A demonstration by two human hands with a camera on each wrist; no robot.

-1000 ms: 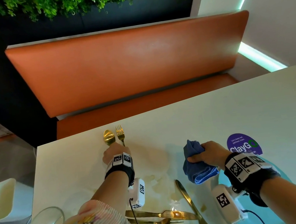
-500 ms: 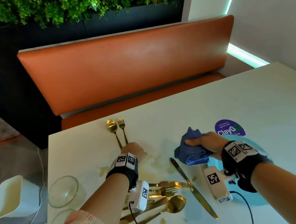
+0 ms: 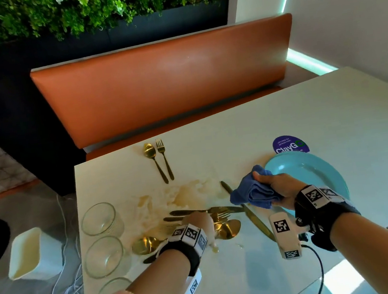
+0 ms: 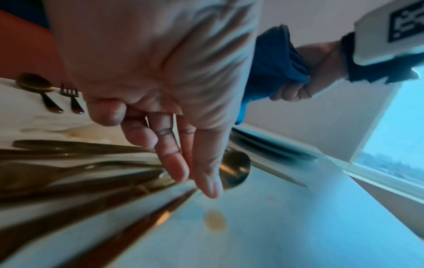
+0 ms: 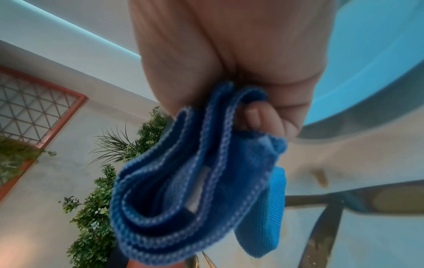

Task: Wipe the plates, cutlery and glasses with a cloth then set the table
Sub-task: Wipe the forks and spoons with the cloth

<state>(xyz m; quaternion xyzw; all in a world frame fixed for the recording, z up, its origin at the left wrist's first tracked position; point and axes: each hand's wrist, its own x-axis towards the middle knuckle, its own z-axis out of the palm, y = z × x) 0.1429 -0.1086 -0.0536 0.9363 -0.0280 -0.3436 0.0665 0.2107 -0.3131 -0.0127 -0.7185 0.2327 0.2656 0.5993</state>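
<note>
At 9 o'clock, three glasses point(image 3: 102, 219) are standing near the table point(image 3: 331, 114) edge. At 6 o'clock, the left hand point(image 3: 199, 221), fingers extended and holding nothing, is reaching into the gold cutlery pile point(image 3: 212, 221). At 3 o'clock, the right hand point(image 3: 278, 188) is gripping the folded blue cloth point(image 3: 253, 192) beside the teal plate point(image 3: 314, 170). Risk: overlapping handles are likely to snag and scatter.

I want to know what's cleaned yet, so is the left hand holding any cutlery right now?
No, the left hand hangs with straight fingers above the pile of gold cutlery, gripping nothing.
</note>
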